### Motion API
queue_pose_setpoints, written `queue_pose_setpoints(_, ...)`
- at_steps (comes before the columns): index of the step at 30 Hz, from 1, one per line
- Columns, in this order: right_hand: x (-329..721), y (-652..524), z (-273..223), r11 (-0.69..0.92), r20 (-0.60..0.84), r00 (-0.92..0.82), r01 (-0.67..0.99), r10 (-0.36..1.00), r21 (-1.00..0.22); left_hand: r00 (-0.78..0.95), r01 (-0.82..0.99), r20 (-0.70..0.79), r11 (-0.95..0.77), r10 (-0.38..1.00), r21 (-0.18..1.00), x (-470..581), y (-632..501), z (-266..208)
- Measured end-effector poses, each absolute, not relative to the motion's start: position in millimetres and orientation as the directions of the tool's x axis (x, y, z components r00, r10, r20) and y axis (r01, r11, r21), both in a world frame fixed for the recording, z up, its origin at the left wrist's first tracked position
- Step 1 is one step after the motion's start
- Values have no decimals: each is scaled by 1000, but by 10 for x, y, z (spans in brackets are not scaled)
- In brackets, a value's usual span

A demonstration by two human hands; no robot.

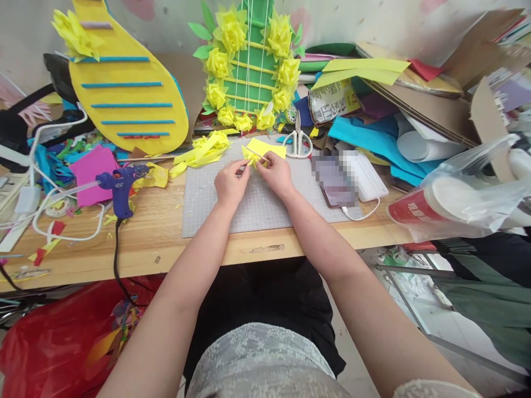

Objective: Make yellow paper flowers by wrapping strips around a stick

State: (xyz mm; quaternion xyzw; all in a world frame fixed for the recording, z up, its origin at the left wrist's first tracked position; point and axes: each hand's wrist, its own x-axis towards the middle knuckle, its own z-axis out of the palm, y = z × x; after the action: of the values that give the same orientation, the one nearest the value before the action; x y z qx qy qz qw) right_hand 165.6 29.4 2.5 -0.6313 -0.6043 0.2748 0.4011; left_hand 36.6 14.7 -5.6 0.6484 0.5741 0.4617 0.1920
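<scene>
Over a grey cutting mat [207,204], both hands meet at a small piece of yellow paper [249,157]. My left hand [231,181] is closed, its fingertips pinching the lower edge of that piece. Between the thumb and fingers of my right hand [275,172] is a thin stick [254,152], which slants up to the left across the yellow paper. Just behind the hands lies a flat yellow sheet [274,148]. A heap of yellow paper strips and petals [207,148] sits left of it, and white-handled scissors [297,145] rest to its right.
A purple glue gun [121,190] stands at left beside magenta paper [93,172]. Behind are a yellow cutout with blue bars [124,105] and a green strung panel [254,66] with yellow paper flowers. At right are a phone [334,179], a white power bank [365,176] and a bagged red cup [409,210].
</scene>
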Motion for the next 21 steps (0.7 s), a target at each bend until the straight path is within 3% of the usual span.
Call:
queue_pose_setpoints(11,1614,248,38,100,176,92,540,980,-836,-188,524,327,-187,926,831,371,175,-47)
queue_pose_setpoints(15,1580,239,37,104,200,123,537,972,-837,-268,168,86,-41,960,985,447,226,-57)
queue_pose_setpoints(17,1574,240,39,101,215,157,532,964,-841,-239,-45,-38,28,970,999,495,226,-32)
queue_pose_setpoints(21,1576,247,43,76,206,205,507,957,-859,-192,-187,-19,-17,981,982,555,167,39)
